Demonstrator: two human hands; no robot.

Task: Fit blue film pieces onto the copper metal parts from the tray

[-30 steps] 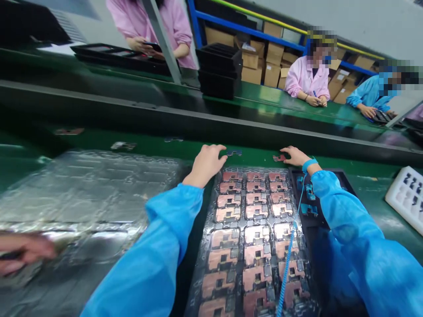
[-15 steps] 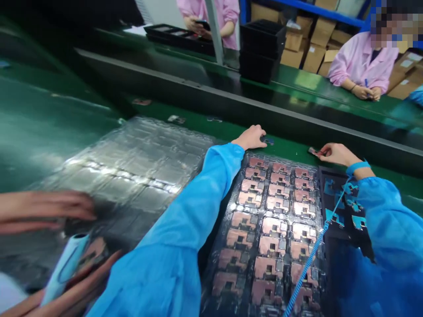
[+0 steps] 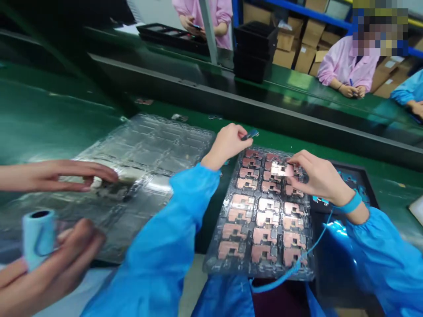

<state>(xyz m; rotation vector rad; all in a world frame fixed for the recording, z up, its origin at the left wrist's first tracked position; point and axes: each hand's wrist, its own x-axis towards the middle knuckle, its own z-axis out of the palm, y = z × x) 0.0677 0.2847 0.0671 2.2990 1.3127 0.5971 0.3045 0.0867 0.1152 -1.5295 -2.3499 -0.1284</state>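
Co-worker's hand over a clear tray, left of the left hand; left fingertips pinched nearly together on a small dark board, which projects to their right. Filled tray below those fingertips. Copper-coloured board above it, its right end pinched by the right hand's thumb and forefinger. Black tray right of these fingertips, near the wrist
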